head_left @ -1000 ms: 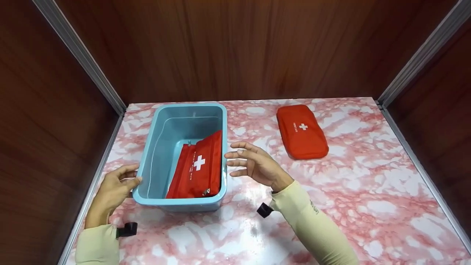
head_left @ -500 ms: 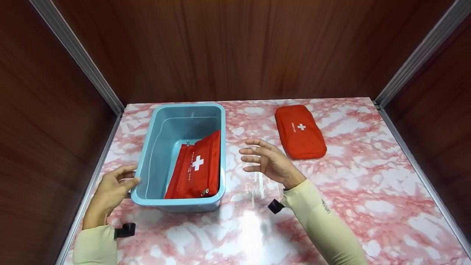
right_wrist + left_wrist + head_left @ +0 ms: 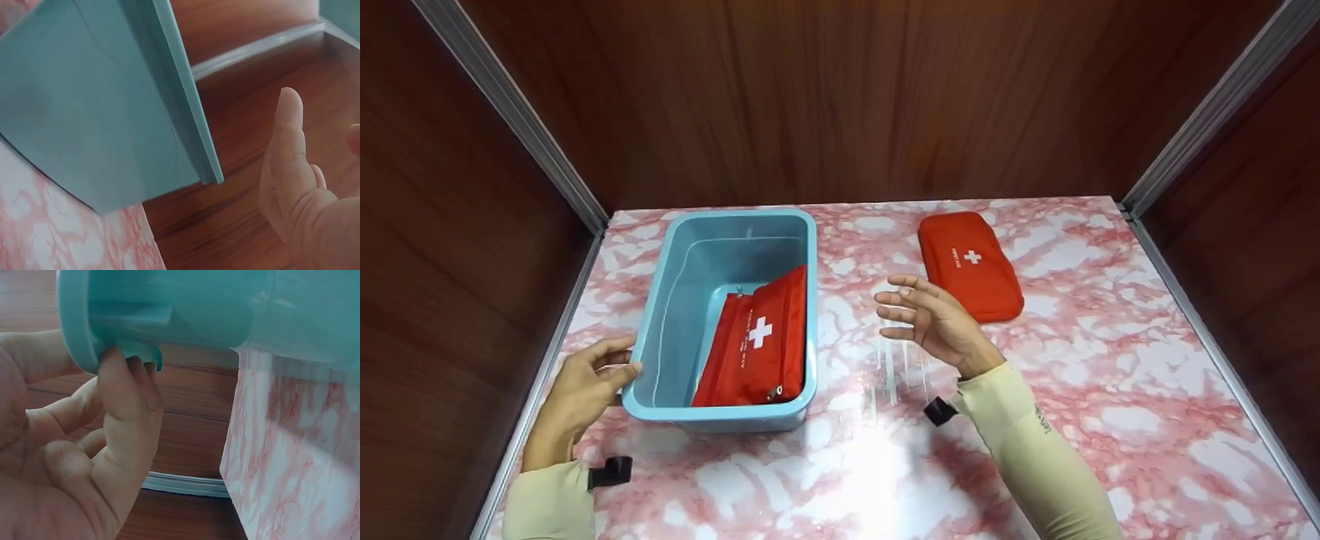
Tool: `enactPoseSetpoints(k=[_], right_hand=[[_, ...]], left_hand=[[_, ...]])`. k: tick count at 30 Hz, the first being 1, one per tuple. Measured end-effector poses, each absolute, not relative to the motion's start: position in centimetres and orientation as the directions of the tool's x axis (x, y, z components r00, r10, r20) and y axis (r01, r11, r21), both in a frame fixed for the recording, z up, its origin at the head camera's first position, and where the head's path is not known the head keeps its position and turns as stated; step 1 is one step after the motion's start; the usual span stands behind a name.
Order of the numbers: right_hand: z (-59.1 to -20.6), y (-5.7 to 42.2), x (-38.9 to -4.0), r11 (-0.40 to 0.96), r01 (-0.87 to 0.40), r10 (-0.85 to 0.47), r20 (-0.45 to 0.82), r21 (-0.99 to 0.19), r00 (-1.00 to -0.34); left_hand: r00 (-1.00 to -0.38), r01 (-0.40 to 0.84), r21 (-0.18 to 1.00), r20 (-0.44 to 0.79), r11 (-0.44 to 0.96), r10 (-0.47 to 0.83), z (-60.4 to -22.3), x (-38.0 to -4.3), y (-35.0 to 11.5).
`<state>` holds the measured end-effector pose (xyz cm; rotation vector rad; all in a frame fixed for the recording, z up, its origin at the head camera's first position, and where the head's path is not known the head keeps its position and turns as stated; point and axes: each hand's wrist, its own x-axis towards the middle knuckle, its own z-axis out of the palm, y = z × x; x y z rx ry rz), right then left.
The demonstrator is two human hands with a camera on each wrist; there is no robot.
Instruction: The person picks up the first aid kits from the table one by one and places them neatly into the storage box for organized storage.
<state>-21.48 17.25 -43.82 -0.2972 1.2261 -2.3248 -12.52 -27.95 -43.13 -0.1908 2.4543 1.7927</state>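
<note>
A light-blue plastic bin stands on the left of the table. Inside it, leaning on the right wall, lies a red first aid kit pouch with a white cross. My left hand grips the bin's left rim; in the left wrist view its fingers curl under the bin's lip. My right hand is in the air right of the bin, fingers loosely bent and holding nothing. Behind it rests a second red first aid pouch, its lower left part covered by that hand in the head view.
The table has a pink and white marbled top. Dark wood panels rise at the back and on both sides, with metal strips along the corners. A small black wrist camera hangs from the right sleeve.
My right hand has moved from beside the bin's right rim to the right, toward the second pouch. The left hand keeps its grip on the bin, and both pouches lie as before.
</note>
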Motion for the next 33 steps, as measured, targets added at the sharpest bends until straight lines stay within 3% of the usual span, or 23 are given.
enactPoseSetpoints(k=[33], right_hand=[[-45.3, 21.0, -22.8, -0.502, 0.315, -0.408, -0.100, -0.806, -0.907]], left_hand=[[-0.988, -0.154, 0.943, -0.147, 0.295, -0.046, -43.1, -12.6, -27.9]])
